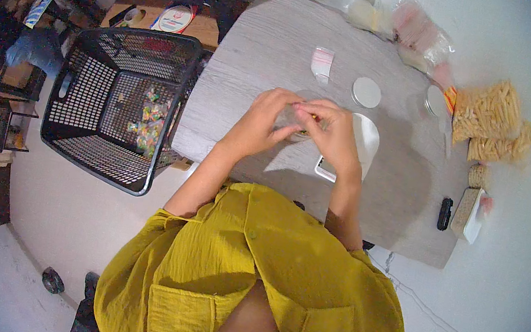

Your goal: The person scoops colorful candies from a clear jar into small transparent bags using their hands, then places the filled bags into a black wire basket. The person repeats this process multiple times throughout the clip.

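Observation:
My left hand [267,119] and my right hand [333,132] meet over the table, their fingertips close together on a small clear plastic bag [285,117]. Small colourful pieces show between the fingers, partly hidden by them. A clear round container seems to stand under or behind the hands, mostly covered. Beside my right hand sits a white digital scale [367,135], its display partly behind the wrist. Farther back lie a round silver lid [366,92] and a small clear bag with pink stripes [322,64].
On the left, a black plastic crate [82,90] holds several bags of colourful pieces [151,122]. Bags of yellowish snack sticks [489,110], a silver-lidded jar [433,100], a black object [444,213] and a woven-sided box [465,213] line the grey table's [260,35] right side.

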`<state>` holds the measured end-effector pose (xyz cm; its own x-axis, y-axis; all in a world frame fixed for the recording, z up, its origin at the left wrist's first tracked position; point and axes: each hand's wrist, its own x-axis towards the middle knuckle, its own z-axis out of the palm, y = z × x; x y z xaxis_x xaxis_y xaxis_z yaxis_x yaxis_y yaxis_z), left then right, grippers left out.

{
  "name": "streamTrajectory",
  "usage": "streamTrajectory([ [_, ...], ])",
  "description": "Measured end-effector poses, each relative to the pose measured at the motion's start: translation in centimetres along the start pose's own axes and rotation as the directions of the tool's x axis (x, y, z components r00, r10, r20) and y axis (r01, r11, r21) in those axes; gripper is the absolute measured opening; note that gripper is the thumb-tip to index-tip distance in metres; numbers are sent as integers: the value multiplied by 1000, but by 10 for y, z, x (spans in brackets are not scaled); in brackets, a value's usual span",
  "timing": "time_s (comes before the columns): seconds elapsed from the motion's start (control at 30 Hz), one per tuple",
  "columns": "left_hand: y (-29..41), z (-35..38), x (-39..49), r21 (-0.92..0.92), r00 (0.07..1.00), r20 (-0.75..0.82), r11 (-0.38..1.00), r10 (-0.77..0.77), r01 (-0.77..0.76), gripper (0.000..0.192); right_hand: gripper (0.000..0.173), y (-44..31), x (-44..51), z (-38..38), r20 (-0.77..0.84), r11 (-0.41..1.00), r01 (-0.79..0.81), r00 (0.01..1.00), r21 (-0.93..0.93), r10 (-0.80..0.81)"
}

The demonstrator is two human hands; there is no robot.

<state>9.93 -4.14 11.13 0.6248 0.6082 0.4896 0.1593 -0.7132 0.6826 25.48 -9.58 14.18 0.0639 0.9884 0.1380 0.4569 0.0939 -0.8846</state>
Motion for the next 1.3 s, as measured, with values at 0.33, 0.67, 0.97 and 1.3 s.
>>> streamTrajectory([
  [0.33, -12, -5, -12, -248, 942, -161, 936, -294, 250, 37, 18, 43, 14, -21, -181, 885, 54, 971, -461, -154],
  [0.67, -30, -14, -20, -386, 900, -194, 874, -391, 296, 35, 23, 53, -5, -17, 133, 895, -45, 984, -443, 115],
  [0.97, -33, -17, -18, -315, 919, -191, 908, -346, 276, 33, 15, 39, 21, 26, 201, 619, 89, 973, -780, 113],
  [1.3, -40, -14, -25, -303, 911, -191, 905, -366, 300, 40, 15, 42, 34, 44, 328, 536, 184, 926, -824, 187],
])
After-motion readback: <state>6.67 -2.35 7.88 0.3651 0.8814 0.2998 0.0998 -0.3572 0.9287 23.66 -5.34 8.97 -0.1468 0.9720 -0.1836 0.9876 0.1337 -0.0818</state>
